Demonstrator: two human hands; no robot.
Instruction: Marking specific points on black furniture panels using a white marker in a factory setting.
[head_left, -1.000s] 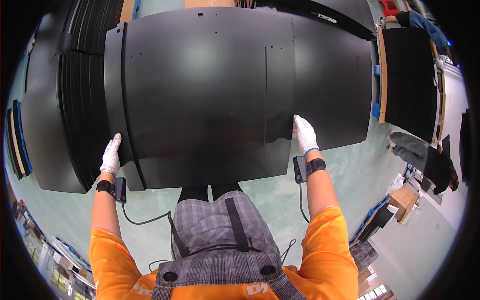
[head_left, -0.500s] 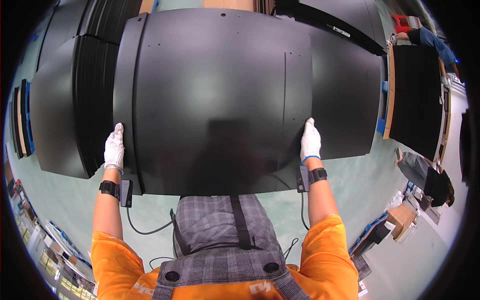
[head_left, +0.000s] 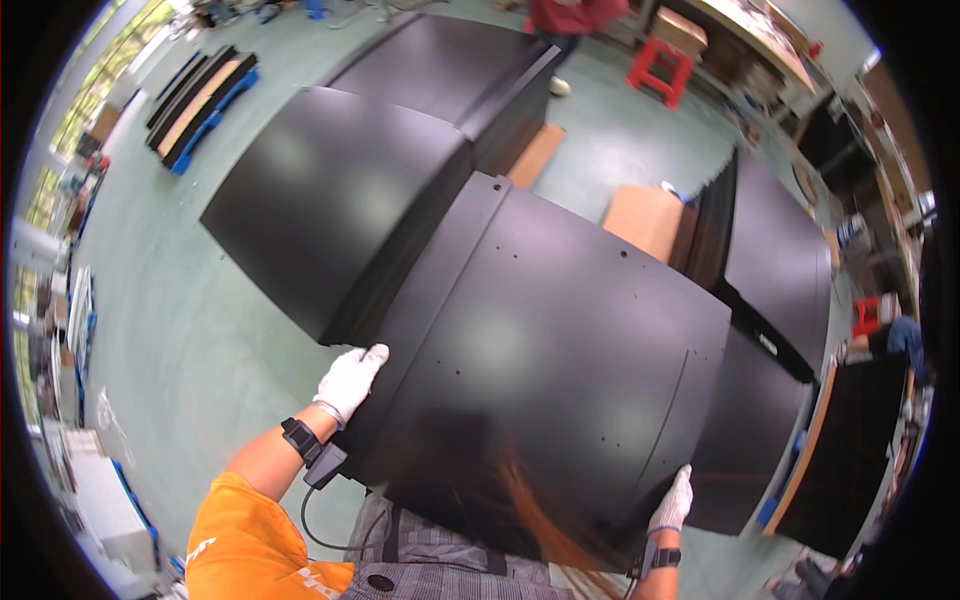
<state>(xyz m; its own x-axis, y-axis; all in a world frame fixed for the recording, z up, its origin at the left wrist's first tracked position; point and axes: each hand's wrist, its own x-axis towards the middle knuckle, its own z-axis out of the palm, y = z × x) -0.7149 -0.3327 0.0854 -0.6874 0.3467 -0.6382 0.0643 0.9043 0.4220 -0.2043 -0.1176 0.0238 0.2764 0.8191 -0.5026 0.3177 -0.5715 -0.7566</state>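
Note:
A large black sheet panel (head_left: 560, 330) with small holes and a raised strip along its left side is held in front of my body. My left hand (head_left: 350, 382), in a white glove, grips its left edge with the thumb on top. At the right edge my right hand (head_left: 674, 500), gloved too, clasps the panel; its fingers underneath are hidden. The panel's far left corner overlaps a stack of black panels (head_left: 335, 190) in the view, and whether they touch I cannot tell.
Another black stack (head_left: 430, 65) stands at the far left, and more panels (head_left: 780, 250) stand at the right. Brown cardboard (head_left: 645, 222) lies between them. A red stool (head_left: 660, 72) and a person in red (head_left: 575, 15) are at the back. Low stacked boards (head_left: 205, 105) rest at far left.
My view has turned left and tilted, bringing the far floor and stacks into sight. Both hands keep hold of the panel, which now appears slanted and lower right in view.

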